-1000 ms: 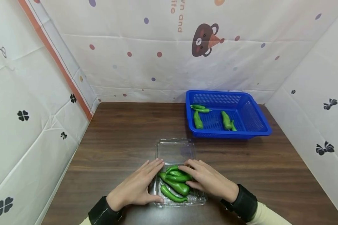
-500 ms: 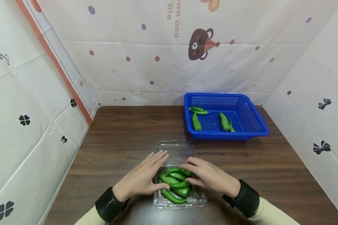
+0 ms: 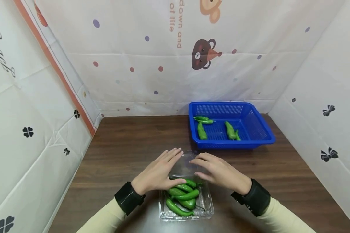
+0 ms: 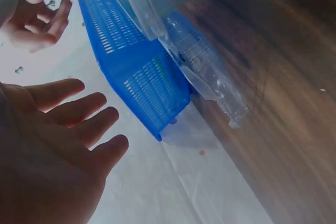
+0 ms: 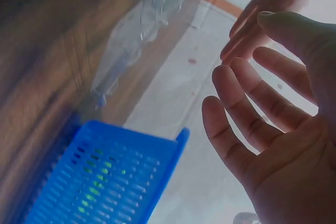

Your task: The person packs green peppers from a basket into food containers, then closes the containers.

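A clear plastic clamshell box [image 3: 205, 207] near the table's front edge holds several green peppers [image 3: 183, 195]. Its open lid [image 3: 186, 166] lies flat behind it and also shows in the left wrist view [image 4: 202, 64] and the right wrist view [image 5: 139, 30]. My left hand [image 3: 160, 170] and right hand [image 3: 217, 170] are over the lid, one on each side, with fingers straight and spread and nothing held. Whether they touch the lid I cannot tell. The wrist views show the open left hand [image 4: 68, 140] and the open right hand [image 5: 273, 114].
A blue plastic basket [image 3: 262, 140] stands at the back right of the brown wooden table [image 3: 122, 152] with several green peppers [image 3: 202, 131] in it. Patterned white sheets wall the table on the left, back and right.
Both hands have left the sides of the pepper box and moved away from me to the open lid. The head view has tilted up a little.
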The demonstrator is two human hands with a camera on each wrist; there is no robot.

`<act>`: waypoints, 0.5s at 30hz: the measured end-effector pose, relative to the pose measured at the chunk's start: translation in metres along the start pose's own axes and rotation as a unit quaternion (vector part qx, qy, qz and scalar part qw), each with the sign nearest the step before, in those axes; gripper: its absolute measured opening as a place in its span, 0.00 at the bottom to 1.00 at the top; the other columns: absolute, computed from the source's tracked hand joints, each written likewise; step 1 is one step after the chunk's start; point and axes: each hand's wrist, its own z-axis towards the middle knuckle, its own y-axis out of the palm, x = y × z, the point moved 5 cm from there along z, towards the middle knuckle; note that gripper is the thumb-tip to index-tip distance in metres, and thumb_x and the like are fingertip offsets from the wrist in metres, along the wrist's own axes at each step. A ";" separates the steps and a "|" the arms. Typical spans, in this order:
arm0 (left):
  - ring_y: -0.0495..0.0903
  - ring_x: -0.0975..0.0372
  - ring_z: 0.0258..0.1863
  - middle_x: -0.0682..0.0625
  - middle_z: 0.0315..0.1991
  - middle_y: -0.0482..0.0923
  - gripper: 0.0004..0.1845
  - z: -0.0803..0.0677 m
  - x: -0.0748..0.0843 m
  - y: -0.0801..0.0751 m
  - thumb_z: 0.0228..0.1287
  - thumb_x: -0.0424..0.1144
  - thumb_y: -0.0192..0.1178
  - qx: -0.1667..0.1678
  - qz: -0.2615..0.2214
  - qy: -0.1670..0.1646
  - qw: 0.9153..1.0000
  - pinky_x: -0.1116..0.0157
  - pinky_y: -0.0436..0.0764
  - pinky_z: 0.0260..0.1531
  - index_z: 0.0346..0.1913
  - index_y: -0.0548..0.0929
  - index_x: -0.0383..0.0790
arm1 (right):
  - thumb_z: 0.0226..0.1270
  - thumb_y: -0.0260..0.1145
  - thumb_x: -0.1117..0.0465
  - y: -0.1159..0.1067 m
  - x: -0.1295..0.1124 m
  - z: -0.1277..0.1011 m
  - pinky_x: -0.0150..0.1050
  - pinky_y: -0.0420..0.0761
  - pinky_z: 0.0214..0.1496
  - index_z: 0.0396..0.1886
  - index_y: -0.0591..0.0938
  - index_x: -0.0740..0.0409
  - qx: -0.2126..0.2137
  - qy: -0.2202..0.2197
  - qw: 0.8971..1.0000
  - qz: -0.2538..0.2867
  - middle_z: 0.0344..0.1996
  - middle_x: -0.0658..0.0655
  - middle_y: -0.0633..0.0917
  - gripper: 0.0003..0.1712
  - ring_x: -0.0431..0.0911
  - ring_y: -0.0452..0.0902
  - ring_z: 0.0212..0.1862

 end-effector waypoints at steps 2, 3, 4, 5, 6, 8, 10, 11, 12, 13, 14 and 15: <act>0.54 0.52 0.80 0.41 0.80 0.56 0.51 0.004 -0.001 0.001 0.68 0.69 0.58 0.000 -0.002 -0.004 1.000 0.50 0.53 0.79 0.80 0.60 0.35 | 0.65 0.76 0.57 -0.003 0.003 0.000 0.37 0.83 0.46 0.60 0.84 0.55 0.007 0.001 1.000 -0.003 0.47 0.50 0.81 0.24 0.40 0.78 0.47; 0.54 0.52 0.80 0.40 0.80 0.56 0.50 0.006 -0.001 0.001 0.68 0.68 0.58 0.001 -0.002 -0.004 1.000 0.50 0.53 0.79 0.80 0.60 0.35 | 0.65 0.76 0.57 -0.005 0.005 0.000 0.37 0.83 0.45 0.60 0.84 0.54 0.011 0.001 1.000 -0.004 0.46 0.50 0.82 0.24 0.40 0.78 0.46; 0.55 0.52 0.80 0.40 0.80 0.56 0.50 0.009 -0.002 0.001 0.68 0.68 0.59 0.003 -0.002 -0.003 1.000 0.50 0.53 0.79 0.80 0.60 0.35 | 0.65 0.76 0.57 -0.006 0.006 0.001 0.36 0.82 0.44 0.60 0.84 0.54 0.016 0.002 1.000 -0.004 0.46 0.50 0.82 0.24 0.39 0.77 0.45; 0.55 0.52 0.80 0.39 0.80 0.57 0.50 0.011 -0.002 0.001 0.69 0.67 0.59 0.004 -0.003 -0.002 1.000 0.50 0.54 0.78 0.80 0.60 0.35 | 0.65 0.76 0.57 -0.008 0.008 0.001 0.36 0.82 0.43 0.60 0.84 0.54 0.021 0.002 1.000 -0.003 0.46 0.50 0.82 0.24 0.39 0.77 0.44; 0.55 0.51 0.80 0.39 0.80 0.56 0.50 0.013 -0.002 0.001 0.69 0.67 0.59 0.004 -0.002 -0.002 1.000 0.50 0.53 0.79 0.80 0.59 0.35 | 0.65 0.76 0.57 -0.010 0.011 0.002 0.35 0.82 0.42 0.60 0.84 0.54 0.025 0.003 1.000 -0.003 0.46 0.50 0.82 0.24 0.38 0.76 0.43; 0.56 0.51 0.79 0.39 0.80 0.56 0.50 0.017 -0.001 0.001 0.69 0.68 0.58 0.005 0.000 0.000 1.000 0.50 0.54 0.78 0.80 0.59 0.35 | 0.65 0.76 0.58 -0.014 0.015 0.003 0.35 0.82 0.42 0.60 0.84 0.54 0.035 0.005 0.999 0.001 0.46 0.50 0.82 0.24 0.38 0.76 0.43; 0.57 0.51 0.79 0.39 0.80 0.56 0.50 0.020 0.000 0.001 0.69 0.68 0.58 0.005 0.001 0.002 1.000 0.49 0.55 0.78 0.80 0.59 0.36 | 0.66 0.76 0.58 -0.018 0.018 0.004 0.35 0.82 0.42 0.60 0.84 0.54 0.037 0.013 0.999 0.003 0.48 0.50 0.82 0.23 0.38 0.76 0.44; 0.56 0.51 0.79 0.40 0.80 0.56 0.50 0.022 0.000 0.001 0.69 0.68 0.57 0.003 0.002 0.001 1.000 0.50 0.54 0.78 0.80 0.59 0.36 | 0.67 0.75 0.57 -0.020 0.020 0.005 0.35 0.82 0.43 0.60 0.83 0.54 0.037 0.019 0.999 0.003 0.48 0.50 0.82 0.23 0.38 0.77 0.44; 0.56 0.52 0.80 0.41 0.80 0.55 0.50 0.024 -0.001 0.002 0.70 0.68 0.57 0.001 0.004 0.000 1.000 0.50 0.54 0.78 0.80 0.59 0.37 | 0.68 0.75 0.57 -0.021 0.022 0.005 0.36 0.82 0.43 0.61 0.83 0.54 0.036 0.025 0.999 0.003 0.49 0.50 0.82 0.23 0.39 0.77 0.45; 0.55 0.53 0.80 0.41 0.80 0.55 0.49 0.025 -0.001 0.002 0.70 0.68 0.56 0.000 0.004 -0.002 1.000 0.51 0.54 0.79 0.81 0.59 0.37 | 0.68 0.74 0.57 -0.023 0.024 0.006 0.36 0.82 0.44 0.61 0.83 0.54 0.034 0.030 0.999 0.004 0.50 0.50 0.82 0.23 0.39 0.78 0.46; 0.55 0.53 0.80 0.41 0.80 0.55 0.49 0.027 -0.001 0.002 0.70 0.68 0.56 0.001 0.003 -0.003 1.000 0.51 0.53 0.79 0.80 0.59 0.37 | 0.69 0.74 0.57 -0.024 0.026 0.006 0.37 0.82 0.43 0.61 0.83 0.55 0.033 0.037 0.999 0.005 0.50 0.50 0.82 0.23 0.40 0.79 0.46; 0.55 0.53 0.80 0.41 0.80 0.55 0.48 0.028 -0.002 0.002 0.71 0.67 0.56 0.003 0.002 -0.003 1.000 0.51 0.53 0.79 0.80 0.59 0.36 | 0.69 0.73 0.57 -0.026 0.028 0.007 0.37 0.83 0.44 0.62 0.83 0.54 0.030 0.043 0.999 0.006 0.51 0.50 0.82 0.23 0.40 0.79 0.47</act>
